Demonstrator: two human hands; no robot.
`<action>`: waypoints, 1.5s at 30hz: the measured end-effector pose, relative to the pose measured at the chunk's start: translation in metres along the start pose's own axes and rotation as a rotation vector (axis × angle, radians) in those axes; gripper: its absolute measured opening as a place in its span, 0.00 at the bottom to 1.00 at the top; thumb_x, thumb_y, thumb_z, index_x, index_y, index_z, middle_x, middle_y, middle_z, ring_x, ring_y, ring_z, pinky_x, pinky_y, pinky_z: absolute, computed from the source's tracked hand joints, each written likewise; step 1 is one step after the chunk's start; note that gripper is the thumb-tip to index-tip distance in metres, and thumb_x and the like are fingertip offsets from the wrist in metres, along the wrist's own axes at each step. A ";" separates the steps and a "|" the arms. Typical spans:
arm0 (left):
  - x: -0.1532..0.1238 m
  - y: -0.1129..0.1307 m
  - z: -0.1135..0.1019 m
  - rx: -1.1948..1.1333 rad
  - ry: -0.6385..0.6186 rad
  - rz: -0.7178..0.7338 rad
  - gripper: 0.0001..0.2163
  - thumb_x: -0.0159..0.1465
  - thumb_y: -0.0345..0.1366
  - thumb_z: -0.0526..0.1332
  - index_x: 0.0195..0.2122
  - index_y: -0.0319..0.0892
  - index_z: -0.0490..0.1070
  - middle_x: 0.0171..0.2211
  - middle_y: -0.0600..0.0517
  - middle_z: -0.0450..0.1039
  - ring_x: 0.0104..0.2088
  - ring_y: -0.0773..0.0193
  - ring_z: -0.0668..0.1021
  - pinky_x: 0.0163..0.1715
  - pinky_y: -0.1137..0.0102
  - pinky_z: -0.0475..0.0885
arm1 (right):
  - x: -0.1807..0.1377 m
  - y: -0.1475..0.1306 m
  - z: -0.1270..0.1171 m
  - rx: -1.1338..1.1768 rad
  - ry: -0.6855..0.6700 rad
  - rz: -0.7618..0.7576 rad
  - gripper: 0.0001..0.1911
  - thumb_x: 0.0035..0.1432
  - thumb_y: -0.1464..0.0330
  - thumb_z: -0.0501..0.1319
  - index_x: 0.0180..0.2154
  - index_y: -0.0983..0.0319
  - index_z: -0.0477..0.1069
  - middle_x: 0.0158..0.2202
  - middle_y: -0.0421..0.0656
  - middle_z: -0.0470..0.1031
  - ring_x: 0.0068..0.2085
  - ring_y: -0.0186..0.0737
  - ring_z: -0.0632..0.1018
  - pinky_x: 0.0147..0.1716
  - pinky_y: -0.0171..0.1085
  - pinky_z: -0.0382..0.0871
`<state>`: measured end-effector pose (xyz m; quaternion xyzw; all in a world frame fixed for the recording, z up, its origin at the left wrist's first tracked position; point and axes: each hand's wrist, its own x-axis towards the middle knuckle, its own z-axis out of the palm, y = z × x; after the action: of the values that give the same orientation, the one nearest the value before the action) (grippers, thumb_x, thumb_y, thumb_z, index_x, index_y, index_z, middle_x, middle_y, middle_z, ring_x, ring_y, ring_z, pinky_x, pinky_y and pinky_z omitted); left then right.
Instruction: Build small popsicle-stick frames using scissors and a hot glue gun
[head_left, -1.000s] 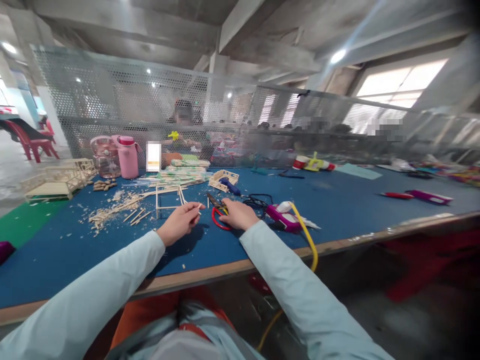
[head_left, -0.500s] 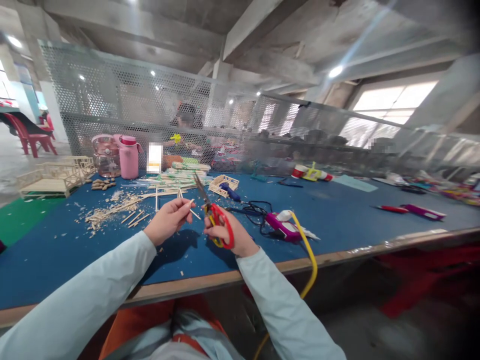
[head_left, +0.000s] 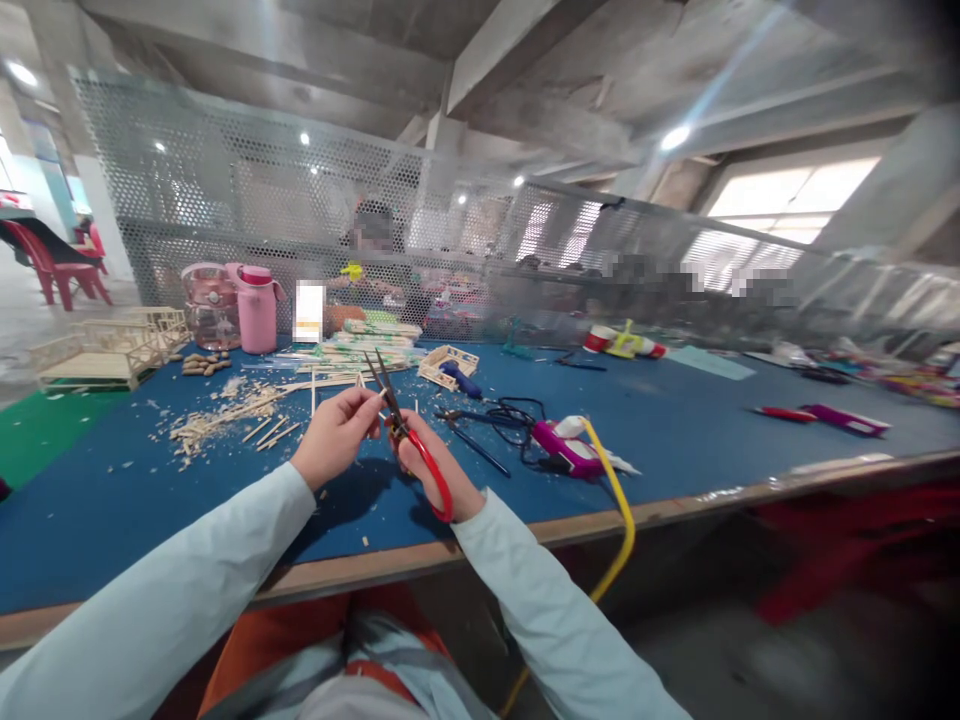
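Note:
My left hand (head_left: 335,433) is raised over the blue table (head_left: 675,420) and pinches a thin wooden stick (head_left: 380,398) between fingertips. My right hand (head_left: 431,470) grips red-handled scissors (head_left: 409,440). Their blades point up and away, parted around the stick's end beside my left fingers. Both of my sleeves are pale blue.
Wooden sticks and offcuts (head_left: 225,420) litter the table at left, next to a stick-built frame model (head_left: 105,350). A pink bottle (head_left: 257,308), a purple glue gun (head_left: 568,447) with yellow cable (head_left: 619,510) and black wires (head_left: 502,415) lie nearby. A mesh screen (head_left: 300,230) backs the table; another person sits behind it.
My right hand took the scissors off the table and lifted them. It brought the blades to the stick that my left hand holds up.

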<state>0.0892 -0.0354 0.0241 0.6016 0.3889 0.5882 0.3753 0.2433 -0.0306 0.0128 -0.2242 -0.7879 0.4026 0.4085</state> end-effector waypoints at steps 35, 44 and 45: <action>-0.006 0.021 -0.011 0.432 -0.028 0.242 0.13 0.61 0.41 0.53 0.28 0.39 0.73 0.19 0.54 0.69 0.21 0.69 0.69 0.23 0.76 0.62 | 0.002 0.000 -0.001 -0.143 0.050 0.046 0.07 0.49 0.70 0.56 0.34 0.62 0.64 0.25 0.36 0.60 0.26 0.31 0.61 0.28 0.32 0.57; -0.010 0.009 -0.006 0.322 0.176 0.191 0.10 0.55 0.41 0.61 0.29 0.38 0.75 0.21 0.51 0.74 0.19 0.69 0.71 0.20 0.75 0.65 | 0.001 0.006 -0.001 -0.050 -0.034 -0.051 0.23 0.53 0.50 0.55 0.41 0.61 0.61 0.32 0.40 0.61 0.31 0.34 0.62 0.33 0.35 0.60; -0.011 0.009 -0.004 0.335 0.199 0.212 0.10 0.55 0.40 0.61 0.29 0.38 0.76 0.22 0.51 0.75 0.21 0.68 0.72 0.21 0.74 0.66 | 0.001 0.007 -0.001 -0.049 -0.033 -0.051 0.24 0.53 0.49 0.54 0.41 0.61 0.61 0.32 0.41 0.61 0.32 0.34 0.62 0.33 0.35 0.60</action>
<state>0.0849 -0.0495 0.0278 0.6320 0.4511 0.6079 0.1659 0.2439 -0.0258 0.0082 -0.2076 -0.8095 0.3763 0.4000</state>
